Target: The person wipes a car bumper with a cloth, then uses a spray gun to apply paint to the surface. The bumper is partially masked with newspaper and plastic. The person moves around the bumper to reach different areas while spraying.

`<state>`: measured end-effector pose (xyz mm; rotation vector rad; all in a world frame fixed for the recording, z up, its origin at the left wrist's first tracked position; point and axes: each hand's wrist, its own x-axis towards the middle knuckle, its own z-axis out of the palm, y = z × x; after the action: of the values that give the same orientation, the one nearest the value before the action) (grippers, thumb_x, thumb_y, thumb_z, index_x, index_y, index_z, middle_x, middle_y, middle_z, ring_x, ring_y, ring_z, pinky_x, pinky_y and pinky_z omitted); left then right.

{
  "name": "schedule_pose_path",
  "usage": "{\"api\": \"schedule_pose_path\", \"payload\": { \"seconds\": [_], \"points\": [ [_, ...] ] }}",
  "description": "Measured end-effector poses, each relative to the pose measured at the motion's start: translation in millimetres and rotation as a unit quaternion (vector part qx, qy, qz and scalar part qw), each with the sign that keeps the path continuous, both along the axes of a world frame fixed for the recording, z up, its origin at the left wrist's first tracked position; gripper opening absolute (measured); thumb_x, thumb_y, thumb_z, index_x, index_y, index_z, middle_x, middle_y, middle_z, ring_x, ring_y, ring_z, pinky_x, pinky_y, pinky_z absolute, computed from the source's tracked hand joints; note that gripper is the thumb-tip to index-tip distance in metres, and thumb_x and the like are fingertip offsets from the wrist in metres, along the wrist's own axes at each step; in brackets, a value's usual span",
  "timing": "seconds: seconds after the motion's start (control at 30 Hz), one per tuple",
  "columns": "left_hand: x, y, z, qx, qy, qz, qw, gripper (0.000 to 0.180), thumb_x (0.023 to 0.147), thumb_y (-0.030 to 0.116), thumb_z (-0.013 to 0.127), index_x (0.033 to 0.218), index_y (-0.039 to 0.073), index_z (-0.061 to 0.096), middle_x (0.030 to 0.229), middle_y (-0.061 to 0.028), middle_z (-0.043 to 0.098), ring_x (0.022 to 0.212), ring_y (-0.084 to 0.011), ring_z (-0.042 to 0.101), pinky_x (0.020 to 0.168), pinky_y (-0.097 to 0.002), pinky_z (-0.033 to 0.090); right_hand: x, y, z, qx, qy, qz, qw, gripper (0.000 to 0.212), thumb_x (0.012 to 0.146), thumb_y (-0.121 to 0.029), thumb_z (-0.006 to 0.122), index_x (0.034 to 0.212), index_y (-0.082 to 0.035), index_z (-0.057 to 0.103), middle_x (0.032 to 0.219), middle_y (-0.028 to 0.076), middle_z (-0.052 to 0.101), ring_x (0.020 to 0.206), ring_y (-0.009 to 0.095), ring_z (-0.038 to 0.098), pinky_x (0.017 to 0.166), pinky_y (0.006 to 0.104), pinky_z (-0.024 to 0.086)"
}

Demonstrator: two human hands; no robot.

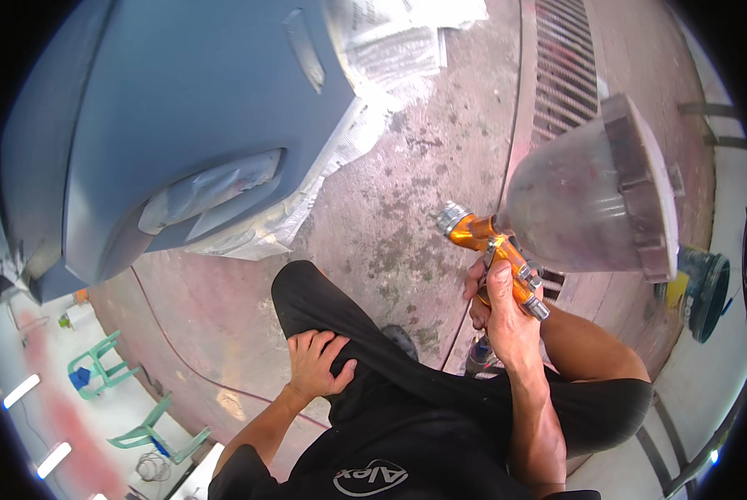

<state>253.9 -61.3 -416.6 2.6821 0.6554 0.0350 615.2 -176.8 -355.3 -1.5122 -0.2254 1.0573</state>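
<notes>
My right hand (511, 325) is wrapped round the grip of a spray gun (476, 232) with an orange metallic body and a silver nozzle. The gun's large translucent paint cup (569, 196), with a dark ring and pale lid, leans over to the right. The nozzle points left, toward a matte grey-blue car body panel (198, 92) and apart from it. My left hand (318, 364) lies on my bent leg in black trousers, fingers spread and holding nothing. Masking film (215, 190) covers a lamp-shaped area low on the panel.
White masking paper (398, 54) edges the panel and lies on the stained concrete floor (390, 200). A slotted drain grate (564, 62) runs at far right. Green plastic stools (102, 367) stand at lower left, near a thin hose (177, 354). A dark bucket (709, 293) is at right.
</notes>
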Motion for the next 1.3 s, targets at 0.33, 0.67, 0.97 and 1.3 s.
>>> {"api": "schedule_pose_path", "payload": {
  "seconds": [0.33, 0.67, 0.97, 1.3],
  "points": [
    [-3.9, 6.9, 12.2, -0.014, -0.036, 0.035, 0.999, 0.041, 0.083, 0.032, 0.082, 0.119, 0.013, 0.077, 0.117, -0.0054, 0.066, 0.112, -0.0293, 0.058, 0.096, -0.0482, 0.041, -24.2, 23.0, 19.1, 0.037, -0.041, 0.075, 0.996, 0.063, 0.113, -0.065, 0.053, 0.122, -0.003, 0.062, 0.083, 0.005, 0.062, 0.056, 0.008, 0.046, 0.053, 0.0254, 0.039],
    [4.7, 11.8, 11.2, -0.013, -0.066, 0.045, 0.997, 0.039, 0.087, 0.033, 0.082, 0.119, 0.012, 0.078, 0.118, -0.0052, 0.068, 0.115, -0.0290, 0.059, 0.098, -0.0483, 0.041, -28.6, 39.7, 123.2, 0.104, -0.169, 0.067, 0.978, 0.068, 0.112, -0.060, 0.058, 0.145, 0.000, 0.059, 0.098, 0.008, 0.069, 0.063, 0.006, 0.048, 0.057, 0.0240, 0.041],
    [-5.0, -6.5, -1.5, 0.002, -0.123, 0.232, 0.965, 0.074, 0.089, 0.037, 0.079, 0.150, 0.002, 0.058, 0.152, -0.0219, 0.055, 0.141, -0.0455, 0.048, 0.120, -0.0619, 0.032, -2.0, 72.5, 266.5, 0.186, -0.177, 0.027, 0.966, 0.055, 0.115, -0.051, 0.061, 0.130, 0.001, 0.068, 0.088, 0.001, 0.071, 0.061, 0.000, 0.047, 0.054, 0.0230, 0.039],
    [-35.0, -44.3, -0.8, -0.047, -0.016, 0.316, 0.947, 0.083, 0.106, 0.054, 0.063, 0.165, -0.001, 0.045, 0.174, -0.0336, 0.032, 0.162, -0.0591, 0.022, 0.127, -0.0739, 0.021, 58.3, 98.3, 296.5, 0.235, -0.203, -0.066, 0.948, 0.058, 0.111, -0.060, 0.063, 0.111, -0.002, 0.070, 0.085, 0.008, 0.069, 0.051, 0.004, 0.046, 0.047, 0.0216, 0.043]
  ]
}}
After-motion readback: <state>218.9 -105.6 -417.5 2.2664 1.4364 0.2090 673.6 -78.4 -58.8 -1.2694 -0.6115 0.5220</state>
